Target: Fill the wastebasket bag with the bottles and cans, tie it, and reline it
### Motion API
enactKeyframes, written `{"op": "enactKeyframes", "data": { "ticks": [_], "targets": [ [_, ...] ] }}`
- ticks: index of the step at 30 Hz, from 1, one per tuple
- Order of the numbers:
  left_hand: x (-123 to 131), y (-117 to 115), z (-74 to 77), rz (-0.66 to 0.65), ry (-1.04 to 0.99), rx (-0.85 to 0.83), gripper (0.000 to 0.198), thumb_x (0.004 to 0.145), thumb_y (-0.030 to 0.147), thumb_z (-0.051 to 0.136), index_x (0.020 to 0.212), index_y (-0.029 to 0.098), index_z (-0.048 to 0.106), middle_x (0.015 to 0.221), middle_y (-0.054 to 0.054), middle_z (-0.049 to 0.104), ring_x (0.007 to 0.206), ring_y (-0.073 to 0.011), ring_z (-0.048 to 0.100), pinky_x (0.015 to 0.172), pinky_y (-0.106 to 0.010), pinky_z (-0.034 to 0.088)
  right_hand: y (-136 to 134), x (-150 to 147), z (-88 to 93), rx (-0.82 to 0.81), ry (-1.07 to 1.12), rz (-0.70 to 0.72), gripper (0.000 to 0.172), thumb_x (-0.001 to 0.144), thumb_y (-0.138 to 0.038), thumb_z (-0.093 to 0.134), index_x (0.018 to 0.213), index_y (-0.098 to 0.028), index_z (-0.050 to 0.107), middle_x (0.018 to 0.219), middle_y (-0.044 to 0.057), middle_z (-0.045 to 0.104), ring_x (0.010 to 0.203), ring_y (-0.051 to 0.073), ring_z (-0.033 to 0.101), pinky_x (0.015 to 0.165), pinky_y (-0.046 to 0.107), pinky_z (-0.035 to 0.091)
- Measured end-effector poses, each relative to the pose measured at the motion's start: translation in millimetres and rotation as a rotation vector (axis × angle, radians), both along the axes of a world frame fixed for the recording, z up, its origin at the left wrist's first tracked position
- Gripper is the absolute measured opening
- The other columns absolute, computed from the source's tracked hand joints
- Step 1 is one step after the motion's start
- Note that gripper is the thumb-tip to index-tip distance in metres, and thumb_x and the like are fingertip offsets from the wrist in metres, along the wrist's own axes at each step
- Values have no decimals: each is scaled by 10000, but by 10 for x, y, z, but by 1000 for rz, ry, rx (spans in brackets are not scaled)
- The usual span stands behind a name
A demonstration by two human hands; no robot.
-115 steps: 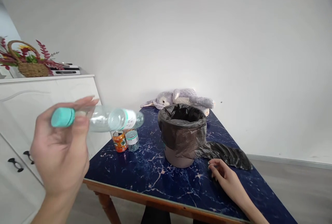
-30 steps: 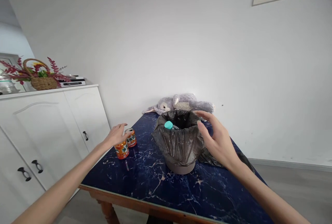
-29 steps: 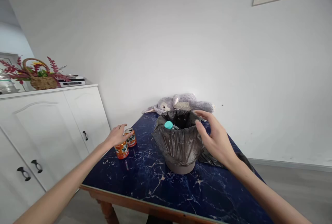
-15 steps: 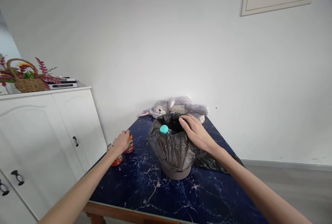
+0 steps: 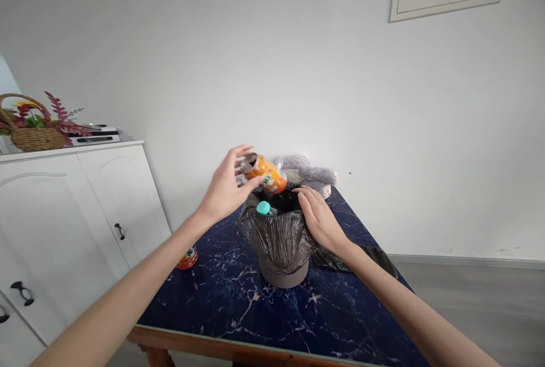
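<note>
My left hand (image 5: 227,182) holds an orange drink can (image 5: 269,176) tilted above the bin's mouth, thumb in front and fingers behind. Below it stands a small trash bin (image 5: 284,277) lined with a black plastic bag (image 5: 281,239). A bottle with a turquoise cap (image 5: 263,207) pokes up inside the bin at its left. At the bin's right rim is my right hand (image 5: 320,216), its fingers closed over the bag-covered edge. Another orange can (image 5: 189,257) stands at the table's left edge, partly hidden by my left forearm.
Behind the bin a grey plush rabbit (image 5: 317,175) lies against the wall, partly covered. More black plastic (image 5: 374,258) spreads on the blue marbled table (image 5: 238,304) at the right. A white cabinet (image 5: 85,202) with a flower basket (image 5: 38,138) stands left.
My left hand has lifted one of the two cans off the table and carried it right, over the bin. My right hand stays on the rim. The view has shifted slightly.
</note>
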State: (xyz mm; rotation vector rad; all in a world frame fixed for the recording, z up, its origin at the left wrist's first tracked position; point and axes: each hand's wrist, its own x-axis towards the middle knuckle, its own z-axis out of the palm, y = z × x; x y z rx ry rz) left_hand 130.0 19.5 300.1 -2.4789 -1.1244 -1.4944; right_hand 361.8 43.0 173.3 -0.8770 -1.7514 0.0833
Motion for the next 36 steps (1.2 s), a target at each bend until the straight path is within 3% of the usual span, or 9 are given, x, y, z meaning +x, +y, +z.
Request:
{"op": "enactKeyframes", "data": {
  "ticks": [3, 7, 14, 17, 21, 24, 26, 30, 36],
  "targets": [
    [153, 57, -130, -70, 134, -156, 683, 874, 301, 811, 1472, 261, 483, 1467, -152, 642, 1322, -295, 666, 1129, -508, 540, 17, 12, -21, 9, 4, 1, 480, 1143, -467, 272, 1302, -204, 641, 1356, 131, 683, 1354, 260, 581, 1216, 498, 436],
    [93, 167, -283, -9, 199, -208, 825, 889, 479, 795, 1564, 247, 380, 1626, -213, 485, 1486, -359, 520, 1211, -580, 440, 31, 26, -47, -7, 12, 8, 484, 1140, -475, 264, 1354, -213, 609, 1389, 137, 655, 1380, 271, 559, 1227, 530, 417],
    [-781, 66, -296, 320, 279, -205, 644, 983, 683, 548, 1444, 234, 526, 1540, -152, 579, 1458, -343, 532, 1200, -522, 440, -4, 13, -57, -44, 12, -30, 481, 1130, -416, 278, 1408, -174, 587, 1450, 154, 622, 1433, 264, 518, 1253, 514, 396],
    [-1366, 93, -566, 492, 427, -335, 758, 921, 762, 520, 1435, 206, 546, 1521, -173, 591, 1425, -397, 543, 1146, -532, 477, -7, -2, -63, -54, 10, -42, 479, 1125, -391, 279, 1408, -159, 588, 1454, 158, 618, 1435, 263, 513, 1247, 503, 404],
    [-2037, 153, -1130, 595, 556, -612, 884, 794, 794, 598, 1433, 185, 579, 1489, -201, 621, 1350, -418, 606, 1054, -469, 544, -4, -16, -74, -51, 21, -54, 462, 1120, -379, 280, 1395, -182, 595, 1454, 149, 619, 1443, 266, 507, 1245, 516, 403],
    [-2307, 145, -1489, 662, 572, -570, 756, 815, 691, 589, 1398, 211, 618, 1507, -197, 591, 1388, -448, 551, 1032, -496, 545, -8, -17, -75, -60, 27, -45, 460, 1119, -378, 276, 1392, -185, 592, 1450, 148, 617, 1437, 266, 509, 1241, 514, 401],
    [-2366, 127, -1602, 675, 549, -499, 660, 881, 583, 524, 1425, 216, 593, 1466, -197, 595, 1346, -440, 566, 991, -511, 554, -15, -15, -72, -73, 31, -33, 465, 1119, -385, 270, 1389, -182, 589, 1446, 150, 614, 1431, 272, 506, 1241, 517, 394],
    [-2225, 108, -1399, 663, 467, -369, 603, 962, 511, 433, 1455, 183, 547, 1363, -207, 603, 1247, -431, 609, 981, -547, 551, -29, -11, -65, -102, 42, -11, 455, 1114, -410, 264, 1365, -218, 591, 1443, 141, 612, 1427, 287, 503, 1226, 525, 397],
    [-1375, -10, -452, 496, -16, 103, 616, 944, 521, 673, 1456, 214, 524, 1444, -169, 581, 1310, -357, 614, 1116, -521, 514, -24, -8, -75, -104, 48, -1, 447, 1108, -421, 261, 1337, -219, 589, 1417, 141, 618, 1415, 291, 505, 1221, 520, 393]
  ]
}}
